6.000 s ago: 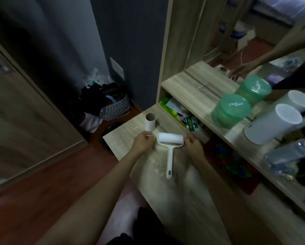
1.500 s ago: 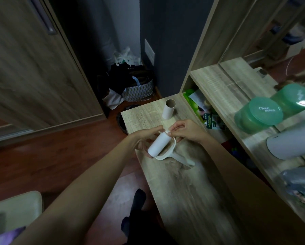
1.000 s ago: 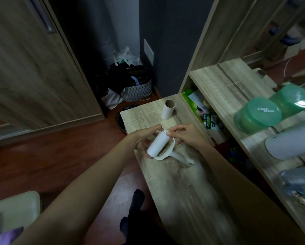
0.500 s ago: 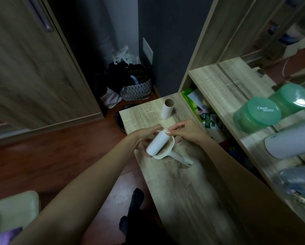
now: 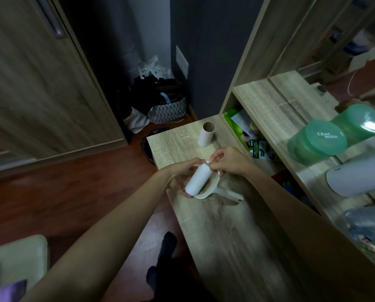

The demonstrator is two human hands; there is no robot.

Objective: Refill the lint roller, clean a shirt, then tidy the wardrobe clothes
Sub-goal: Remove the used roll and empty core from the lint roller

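Note:
A white lint roller (image 5: pixel 198 179) with a fresh white roll lies tilted over the wooden table (image 5: pixel 225 236), its handle (image 5: pixel 230 194) pointing right. My left hand (image 5: pixel 182 175) cups the roll from the left and below. My right hand (image 5: pixel 228 160) pinches the far upper end of the roll, where a small edge of the sheet sticks up. An empty cardboard core (image 5: pixel 206 134) stands upright at the table's far end, apart from both hands.
A shelf (image 5: pixel 275 114) to the right carries two green lidded tubs (image 5: pixel 317 142), a white canister (image 5: pixel 358 177) and a bottle (image 5: pixel 365 219). A patterned basket of clothes (image 5: pixel 167 107) sits on the floor beyond the table. Wardrobe door (image 5: pixel 40 83) at left.
Six seconds ago the roller lay flat with a hand at each end. It is now lifted and tilted in my left hand. Over the last second the hands barely moved.

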